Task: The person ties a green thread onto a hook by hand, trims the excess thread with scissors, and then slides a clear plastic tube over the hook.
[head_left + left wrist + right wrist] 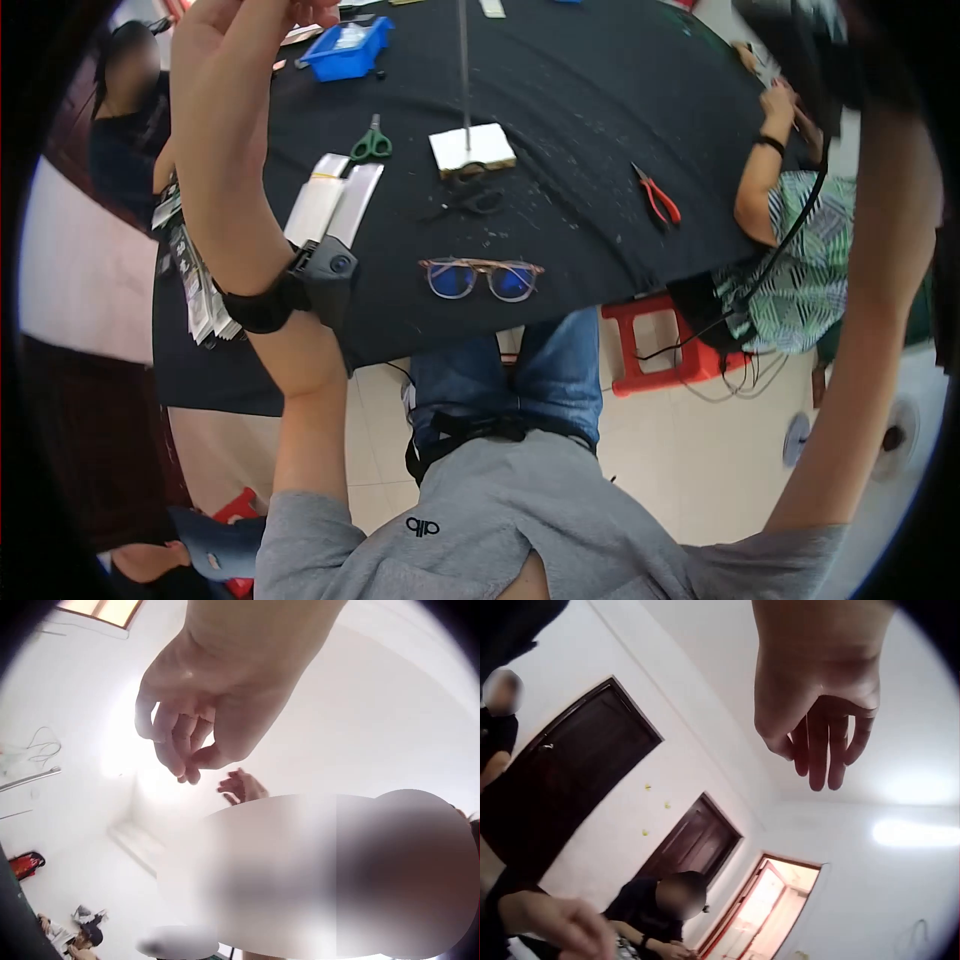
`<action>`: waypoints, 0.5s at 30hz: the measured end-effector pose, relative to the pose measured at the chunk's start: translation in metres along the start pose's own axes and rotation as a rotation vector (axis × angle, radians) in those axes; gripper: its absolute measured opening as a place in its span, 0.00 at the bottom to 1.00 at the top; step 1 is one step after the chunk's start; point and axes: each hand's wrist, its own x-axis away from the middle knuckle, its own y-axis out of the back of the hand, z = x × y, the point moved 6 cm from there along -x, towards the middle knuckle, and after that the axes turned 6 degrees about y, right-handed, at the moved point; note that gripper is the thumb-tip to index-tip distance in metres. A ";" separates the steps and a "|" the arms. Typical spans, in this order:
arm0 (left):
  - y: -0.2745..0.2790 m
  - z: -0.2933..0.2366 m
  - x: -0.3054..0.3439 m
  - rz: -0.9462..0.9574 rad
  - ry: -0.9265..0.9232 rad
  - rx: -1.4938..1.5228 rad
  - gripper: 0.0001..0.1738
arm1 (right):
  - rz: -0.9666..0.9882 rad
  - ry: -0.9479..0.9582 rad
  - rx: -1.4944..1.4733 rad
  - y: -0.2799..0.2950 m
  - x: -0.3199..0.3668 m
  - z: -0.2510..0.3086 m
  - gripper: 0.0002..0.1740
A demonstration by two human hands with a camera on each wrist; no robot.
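Both arms are raised. My left hand [202,705] has loosely bent fingers with nothing between them in the left wrist view; only part of it shows at the top edge of the head view. My right hand [821,705] hangs with relaxed fingers, holding nothing, in the right wrist view. It lies outside the head view, where only the forearm shows. Below the hands, glasses [482,279] lie near the table's front edge. Behind them are a dark, looped-handled tool [482,203] and a white block [472,148] with an upright metal rod.
Green-handled scissors [372,143], white packets [318,200] and a blue basket [346,50] sit left on the black tablecloth [570,200]. Red-handled pliers [657,199] lie right. A red stool [660,345] stands below the table edge. People sit at both sides.
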 end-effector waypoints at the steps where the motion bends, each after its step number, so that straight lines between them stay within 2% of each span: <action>1: 0.006 -0.001 -0.001 -0.053 -0.020 0.006 0.15 | 0.001 0.009 -0.020 -0.008 -0.005 0.008 0.21; 5: 0.026 -0.004 -0.004 -0.173 -0.073 -0.058 0.15 | 0.043 -0.019 -0.108 -0.036 -0.019 0.017 0.21; 7: 0.034 -0.001 -0.003 -0.227 -0.092 -0.071 0.15 | 0.099 -0.117 -0.209 -0.043 -0.019 0.017 0.23; 11: 0.041 0.008 0.001 -0.238 -0.029 -0.032 0.15 | 0.070 -0.029 -0.111 -0.044 -0.031 0.002 0.22; 15: 0.044 0.008 0.007 -0.246 -0.059 -0.015 0.15 | 0.050 -0.022 0.034 -0.014 -0.041 -0.010 0.22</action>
